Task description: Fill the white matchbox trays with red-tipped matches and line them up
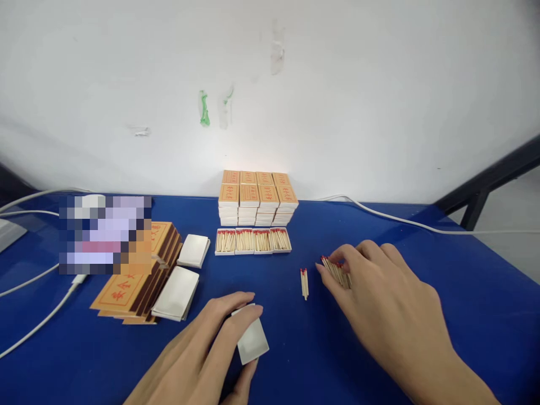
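My left hand point(211, 349) grips a small white matchbox tray point(253, 340) near the front of the blue table, fingers on its far edge and thumb below. At the right, my right hand point(379, 298) curls over a bunch of red-tipped matches point(336, 272), with thumb and fingers closed around them. A few loose matches point(304, 283) lie on the table between the two hands. Beyond them, a row of several white trays filled with matches point(253, 241) sits before a stacked block of finished-looking matchboxes point(257, 197).
Orange matchbox sleeves point(126, 287) are piled at the left, beside two stacks of white trays point(176, 293). A blurred-out object point(105, 233) and white cables point(42, 332) lie further left. Another cable point(392, 218) runs along the back right, near a dark metal frame point(476, 197).
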Available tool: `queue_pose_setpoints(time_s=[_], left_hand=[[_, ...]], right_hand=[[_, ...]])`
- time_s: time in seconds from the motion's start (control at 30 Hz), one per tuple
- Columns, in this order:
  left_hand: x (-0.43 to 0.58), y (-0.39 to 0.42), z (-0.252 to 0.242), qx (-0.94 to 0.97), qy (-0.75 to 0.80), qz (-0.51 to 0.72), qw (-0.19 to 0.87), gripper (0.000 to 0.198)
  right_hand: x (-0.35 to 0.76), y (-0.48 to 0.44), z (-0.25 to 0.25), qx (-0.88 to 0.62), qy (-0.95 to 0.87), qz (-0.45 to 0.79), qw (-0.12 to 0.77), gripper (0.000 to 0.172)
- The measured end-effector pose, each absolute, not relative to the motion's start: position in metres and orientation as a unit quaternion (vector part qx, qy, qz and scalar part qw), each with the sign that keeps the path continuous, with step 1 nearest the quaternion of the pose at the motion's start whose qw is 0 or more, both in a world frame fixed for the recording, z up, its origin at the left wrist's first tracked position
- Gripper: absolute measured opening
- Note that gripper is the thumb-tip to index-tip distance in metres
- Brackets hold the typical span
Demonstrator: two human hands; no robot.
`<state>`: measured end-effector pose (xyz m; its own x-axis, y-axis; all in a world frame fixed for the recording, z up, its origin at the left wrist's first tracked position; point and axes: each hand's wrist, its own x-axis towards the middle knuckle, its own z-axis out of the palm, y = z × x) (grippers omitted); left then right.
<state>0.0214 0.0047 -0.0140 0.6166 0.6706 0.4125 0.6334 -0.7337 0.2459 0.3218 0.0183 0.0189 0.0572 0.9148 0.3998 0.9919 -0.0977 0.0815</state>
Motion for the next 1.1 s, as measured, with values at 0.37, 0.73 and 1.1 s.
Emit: queue_pose_setpoints(time_s=[0.37, 0.73, 1.1], left_hand=[[0.022, 0.004, -0.014, 0.898, 0.364, 0.246, 0.038, 0.052], [0.023, 0.004, -0.013, 0.897, 0.363, 0.249, 0.039, 0.051], [0.023, 0.004, -0.013, 0.896, 0.366, 0.249, 0.040, 0.052]], right_hand=[[0.322, 0.019, 0.017, -0.727, -0.669, -0.103, 0.116, 0.025], [0.311, 0.021, 0.037, -0.774, -0.621, 0.034, 0.117, 0.023], [0.303, 0.023, 0.039, -0.773, -0.625, 0.060, 0.089, 0.030]])
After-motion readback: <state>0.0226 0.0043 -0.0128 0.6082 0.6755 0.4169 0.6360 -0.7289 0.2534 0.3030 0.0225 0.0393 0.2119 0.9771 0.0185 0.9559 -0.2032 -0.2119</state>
